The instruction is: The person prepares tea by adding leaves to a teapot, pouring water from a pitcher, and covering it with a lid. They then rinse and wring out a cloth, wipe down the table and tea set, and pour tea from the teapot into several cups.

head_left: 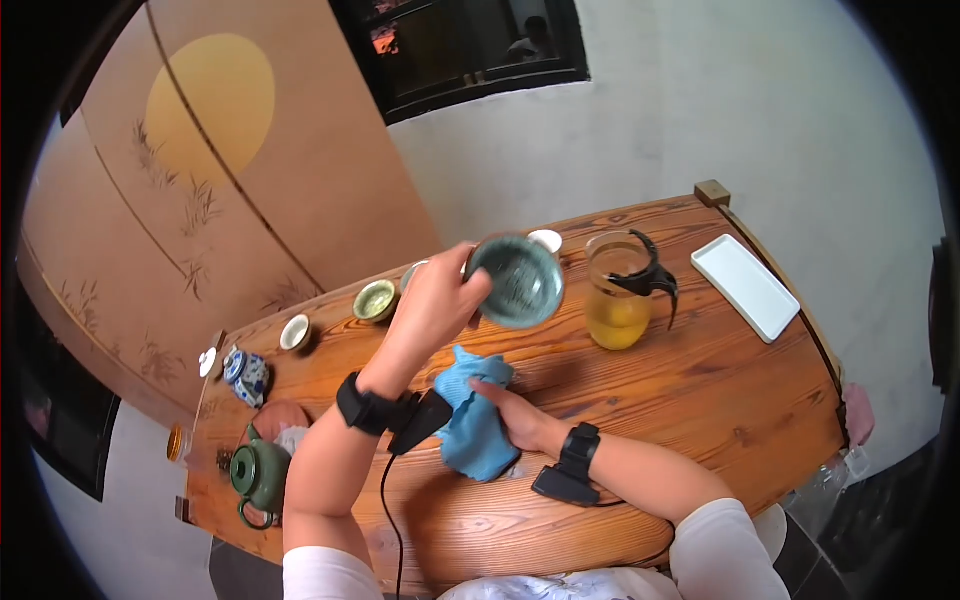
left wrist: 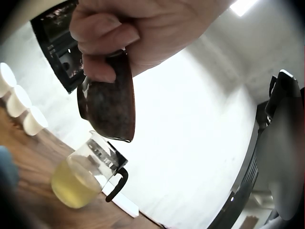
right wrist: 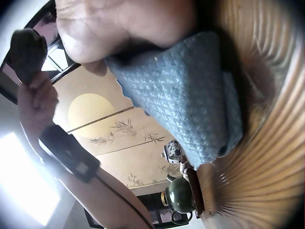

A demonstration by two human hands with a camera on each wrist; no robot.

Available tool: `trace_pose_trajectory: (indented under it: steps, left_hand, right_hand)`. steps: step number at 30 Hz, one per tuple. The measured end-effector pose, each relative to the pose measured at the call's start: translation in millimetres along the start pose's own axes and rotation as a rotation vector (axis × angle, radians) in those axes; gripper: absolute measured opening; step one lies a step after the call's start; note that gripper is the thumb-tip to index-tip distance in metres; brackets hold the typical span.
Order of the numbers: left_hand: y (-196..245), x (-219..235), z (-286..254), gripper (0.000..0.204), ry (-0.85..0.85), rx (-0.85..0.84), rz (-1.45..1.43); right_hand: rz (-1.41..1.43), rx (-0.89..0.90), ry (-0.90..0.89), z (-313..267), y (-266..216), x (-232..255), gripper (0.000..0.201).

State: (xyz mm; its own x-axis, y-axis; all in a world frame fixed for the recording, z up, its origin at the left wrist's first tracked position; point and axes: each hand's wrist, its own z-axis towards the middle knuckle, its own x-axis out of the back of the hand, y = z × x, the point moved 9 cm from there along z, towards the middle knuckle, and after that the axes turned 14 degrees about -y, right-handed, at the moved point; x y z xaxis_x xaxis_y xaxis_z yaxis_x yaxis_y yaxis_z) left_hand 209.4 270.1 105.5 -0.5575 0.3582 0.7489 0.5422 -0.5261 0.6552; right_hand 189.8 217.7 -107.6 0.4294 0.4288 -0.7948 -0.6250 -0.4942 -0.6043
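My left hand (head_left: 430,305) pinches a tea bowl (head_left: 520,282) by its side, up above the table. The bowl's mottled blue-green inside faces the head camera; its dark brown outside (left wrist: 112,105) fills the middle of the left wrist view. Lower down, my right hand (head_left: 520,415) grips a folded blue cloth (head_left: 475,440), the thumb lying over it. Seen from the right wrist, the cloth (right wrist: 176,90) has a quilted texture and hangs below the hand, close to the tabletop. A glass pitcher (head_left: 617,310) of yellow liquid, with a black handle, stands to the right of the bowl.
On the wooden table (head_left: 680,420), a green teapot (head_left: 258,475) and a blue-and-white pot (head_left: 247,377) stand at the left. Small cups, among them a white one (head_left: 296,332) and a greenish one (head_left: 375,300), line the far edge. A white rectangular tray (head_left: 745,287) lies at the right.
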Motion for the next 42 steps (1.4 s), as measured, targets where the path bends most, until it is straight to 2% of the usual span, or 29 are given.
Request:
trace_pose_trajectory:
  steps: [1, 3, 4, 6, 7, 11, 14, 15, 17, 18, 20, 22, 24, 26, 27, 28, 30, 32, 33, 34, 35, 36, 37, 38, 40, 41, 42]
  left_hand:
    - [9, -4, 18, 0.022, -0.012, -0.013, 0.004]
    - [43, -5, 44, 0.026, 0.119, -0.157, 0.311]
    - [50, -13, 56, 0.026, 0.108, -0.171, 0.313]
    - [92, -23, 57, 0.021, 0.385, -0.336, 0.816]
    - [101, -34, 61, 0.020, 0.356, -0.363, 0.894]
    - [114, -62, 61, 0.028, 0.426, -0.469, 1.112]
    - [112, -58, 56, 0.026, 0.457, -0.471, 1.046]
    - [105, -55, 55, 0.026, 0.460, -0.463, 1.049]
    - [82, -30, 48, 0.023, 0.492, -0.485, 0.770]
    - [76, -21, 40, 0.023, 0.498, -0.473, 0.775]
    - [2, 0, 35, 0.026, 0.218, -0.103, -0.125]
    - [-44, 12, -6, 0.022, 0.203, 0.109, -0.232]
    - [-81, 25, -56, 0.019, 0.334, 0.160, -0.096]
    - [-116, 21, -98, 0.018, 0.395, 0.157, 0.109]
    - [-124, 11, -114, 0.018, 0.340, 0.281, 0.072]
    - [-126, 2, -125, 0.020, 0.306, 0.291, 0.156]
    - [-135, -21, -137, 0.023, 0.267, 0.299, -0.006]
    - [-148, -49, -143, 0.024, 0.123, 0.448, -0.312]
    - [-154, -61, -144, 0.027, 0.052, 0.441, -0.481]
    - [-154, -62, -147, 0.027, 0.059, 0.438, -0.493]
    - [-153, -71, -148, 0.029, 0.006, 0.420, -0.684]
    - [-152, -79, -148, 0.031, -0.049, 0.399, -0.872]
    - [-152, -81, -149, 0.032, -0.079, 0.370, -0.874]
    - [-154, -80, -152, 0.032, -0.071, 0.373, -0.882]
    - [-150, -80, -156, 0.033, -0.115, 0.357, -0.921]
    - [-150, -81, -159, 0.033, -0.104, 0.363, -0.929]
    - [-148, -79, -161, 0.033, -0.092, 0.369, -0.826]
  right_hand:
    - [-0.009, 0.013, -0.017, 0, -1, -3, 0.041]
    - [-0.053, 0.004, -0.057, 0, 0, -2, 0.043]
    - [-0.041, -0.029, -0.079, 3, 3, -2, 0.047]
    - [-0.040, -0.010, -0.079, 5, 3, -1, 0.050]
    - [-0.036, 0.002, -0.074, 5, 2, 0, 0.050]
    - [-0.002, 0.019, -0.063, 2, -1, -1, 0.051]
    - [0.034, 0.064, -0.082, -1, -10, -8, 0.051]
    - [0.063, 0.075, -0.089, -3, -12, -9, 0.048]
    - [0.067, 0.083, -0.122, 0, -10, 2, 0.043]
    - [0.071, 0.099, -0.150, 2, -11, 4, 0.039]
    - [0.220, 0.105, -0.076, 2, -13, 8, 0.025]
    - [0.234, 0.180, -0.076, -1, -25, 1, 0.021]
    - [0.109, 0.260, -0.067, 3, -34, 17, 0.032]
    - [0.052, 0.282, -0.115, 4, -43, 10, 0.036]
    - [0.017, 0.264, -0.149, 3, -47, 3, 0.039]
    - [-0.018, 0.246, -0.182, 1, -48, -8, 0.041]
    - [-0.034, 0.242, -0.145, 0, -38, -22, 0.039]
    - [-0.372, 0.153, -0.177, -4, -22, -39, 0.045]
    - [-0.551, 0.110, -0.164, -7, -23, -43, 0.045]
    - [-0.733, 0.070, -0.148, -10, -26, -48, 0.047]
    - [-0.745, 0.060, -0.147, -10, -27, -51, 0.047]
    - [-1.023, 0.167, -0.122, -13, -37, -60, 0.044]
    - [-1.294, 0.277, -0.099, -17, -45, -73, 0.040]
    - [-1.295, 0.267, -0.106, -17, -47, -76, 0.040]
    - [-1.999, 0.325, -0.200, -19, -42, -107, 0.031]
    - [-2.076, 0.493, -0.169, -24, -45, -123, 0.019]
    - [-2.074, 0.486, -0.182, -24, -45, -123, 0.019]
